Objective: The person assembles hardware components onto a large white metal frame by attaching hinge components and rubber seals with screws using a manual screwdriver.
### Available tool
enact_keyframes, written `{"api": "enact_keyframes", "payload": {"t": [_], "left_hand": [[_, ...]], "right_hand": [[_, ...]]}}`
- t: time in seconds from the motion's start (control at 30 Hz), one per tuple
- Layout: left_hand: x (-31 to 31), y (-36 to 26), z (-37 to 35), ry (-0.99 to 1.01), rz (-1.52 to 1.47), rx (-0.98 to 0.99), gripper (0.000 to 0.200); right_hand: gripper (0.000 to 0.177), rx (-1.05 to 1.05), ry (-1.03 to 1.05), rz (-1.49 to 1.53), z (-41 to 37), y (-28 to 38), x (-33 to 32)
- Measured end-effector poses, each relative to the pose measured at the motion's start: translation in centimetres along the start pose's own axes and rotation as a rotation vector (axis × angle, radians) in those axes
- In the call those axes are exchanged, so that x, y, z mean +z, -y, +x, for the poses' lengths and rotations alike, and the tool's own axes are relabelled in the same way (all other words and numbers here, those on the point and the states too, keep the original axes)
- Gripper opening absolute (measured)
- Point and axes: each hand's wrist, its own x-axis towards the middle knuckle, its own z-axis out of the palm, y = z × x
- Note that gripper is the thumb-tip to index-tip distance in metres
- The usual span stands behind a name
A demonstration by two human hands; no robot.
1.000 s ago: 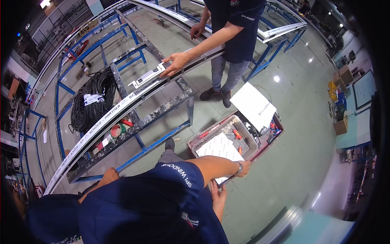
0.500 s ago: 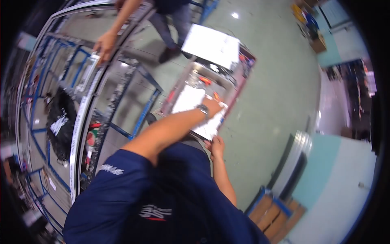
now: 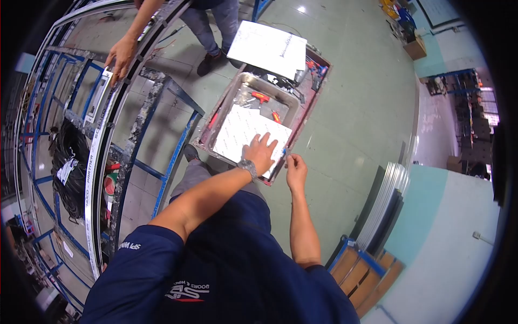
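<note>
Two hands at one box. Left hand [image 3: 260, 153]: palm down, fingers spread, pressed on the white sheet [image 3: 237, 127], not gripping it. Watch [image 3: 248, 168] on that wrist. Right hand [image 3: 296, 170]: fingers curled in, thumb and forefinger close together, just beside the box's near right edge. Can't tell if it pinches anything. Small blue thing [image 3: 284, 152] near those fingertips, too small to identify.

Sheet lies in the near part of a metal tray [image 3: 294, 108], covering much of it. Looks like more than one piece, edges overlapping, can't count. Two red-handled tools [image 3: 260, 97] in the tray beyond the sheet. Tray sits inside a dull red box [image 3: 309, 97] on the green floor. A white board [image 3: 267, 49] rests across the far end of the box; red and blue items [image 3: 318, 70] in the far right corner.

Left side: co-worker's hand [image 3: 123, 54], fingers pointing down, on the end of a white part [image 3: 99, 97] along the long frame [image 3: 91, 183]. Frame lies over a blue metal stand [image 3: 174, 162]. Black cable bundle [image 3: 73, 186] left of the frame. Right side: long strips [image 3: 386, 191] near the pale wall, well apart from the box.
</note>
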Motion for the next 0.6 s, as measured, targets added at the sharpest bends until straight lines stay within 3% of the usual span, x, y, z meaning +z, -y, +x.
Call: {"api": "enact_keyframes", "payload": {"t": [0.13,0.23,0.3,0.37,0.43,0.6], "left_hand": [[0.9,0.1,-0.2,0.032,0.059,-0.011,0.074],[0.6,0.4,1.7,0.050,0.097,0.080,0.052],[-0.3,0.1,3.2,0.088,0.131,0.230,0.054],[1.6,0.4,5.7,-0.032,0.246,0.459,0.036],[0.6,-0.2,7.2,0.014,0.491,0.604,0.029],[-0.6,-1.1,9.1,0.124,0.507,0.577,0.027]], "right_hand": [[0.022,-0.090,0.044,-0.037,1.6,-0.8,-0.5],[0.025,-0.052,0.116,0.023,1.8,-0.8,-0.7],[0.027,-0.041,0.157,0.041,2.0,-0.9,-0.7],[0.028,-0.039,0.179,0.051,2.1,-0.3,-0.6],[0.028,-0.026,0.200,0.036,1.6,0.6,-0.6],[0.025,-0.049,0.203,0.024,2.0,1.4,-0.8]]}}
